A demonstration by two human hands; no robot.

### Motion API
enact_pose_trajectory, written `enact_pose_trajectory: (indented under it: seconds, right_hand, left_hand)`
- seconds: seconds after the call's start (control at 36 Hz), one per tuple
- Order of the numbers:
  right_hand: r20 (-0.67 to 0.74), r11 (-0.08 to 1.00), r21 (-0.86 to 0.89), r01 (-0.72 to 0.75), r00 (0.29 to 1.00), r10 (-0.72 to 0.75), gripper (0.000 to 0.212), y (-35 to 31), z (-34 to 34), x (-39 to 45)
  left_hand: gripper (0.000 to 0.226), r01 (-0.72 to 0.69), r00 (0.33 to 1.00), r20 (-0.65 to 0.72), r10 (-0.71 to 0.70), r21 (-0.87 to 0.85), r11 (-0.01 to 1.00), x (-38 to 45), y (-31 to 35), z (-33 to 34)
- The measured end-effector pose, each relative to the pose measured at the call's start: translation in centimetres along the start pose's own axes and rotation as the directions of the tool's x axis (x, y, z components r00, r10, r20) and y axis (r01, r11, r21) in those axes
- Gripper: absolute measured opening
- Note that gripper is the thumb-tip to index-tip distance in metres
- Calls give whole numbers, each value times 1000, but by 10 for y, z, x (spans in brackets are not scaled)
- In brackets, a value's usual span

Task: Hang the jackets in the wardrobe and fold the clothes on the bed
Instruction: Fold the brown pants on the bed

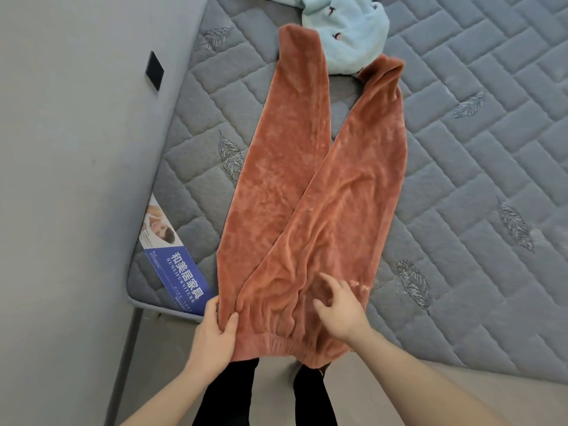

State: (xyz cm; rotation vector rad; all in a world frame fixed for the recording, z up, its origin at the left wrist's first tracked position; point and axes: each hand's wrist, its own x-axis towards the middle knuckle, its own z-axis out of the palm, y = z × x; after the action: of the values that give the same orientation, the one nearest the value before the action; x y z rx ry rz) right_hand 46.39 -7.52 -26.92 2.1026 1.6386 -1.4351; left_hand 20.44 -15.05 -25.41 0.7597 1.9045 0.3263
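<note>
My left hand [215, 330] has a grip on the waistband edge of the trousers [310, 192], thumb over the fleece. My right hand [339, 309] hovers with loose, spread fingers above the waist, holding nothing. Trousers lie mid-frame on the bed [461, 179], legs toward the top. A pale blue garment [347, 29] lies at top centre, touching the cuffs.

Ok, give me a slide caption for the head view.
Left hand grips the waistband of orange fleece trousers spread on a grey mattress; right hand hovers open.
</note>
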Motion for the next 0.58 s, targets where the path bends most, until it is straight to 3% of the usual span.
enact_pose_trajectory:
  seconds: [0.17,0.36,0.47,0.58]
  right_hand:
    - [-51,993,66,-96,994,100,67,44,-29,-34]
    - [-96,944,248,-218,964,248,65,81,-50,-46]
    - [-104,920,301,-251,950,293,61,99,-58,-48]
    - [-79,893,343,-291,939,336,59,116,-64,-44]
  left_hand:
    - [72,-123,989,77,130,-95,988,-32,49,9]
    - [71,-278,924,193,330,-252,927,-52,119,51]
    - [73,-375,855,339,392,-117,920,-57,151,95]
    - [75,-460,836,424,348,195,866,-61,160,146]
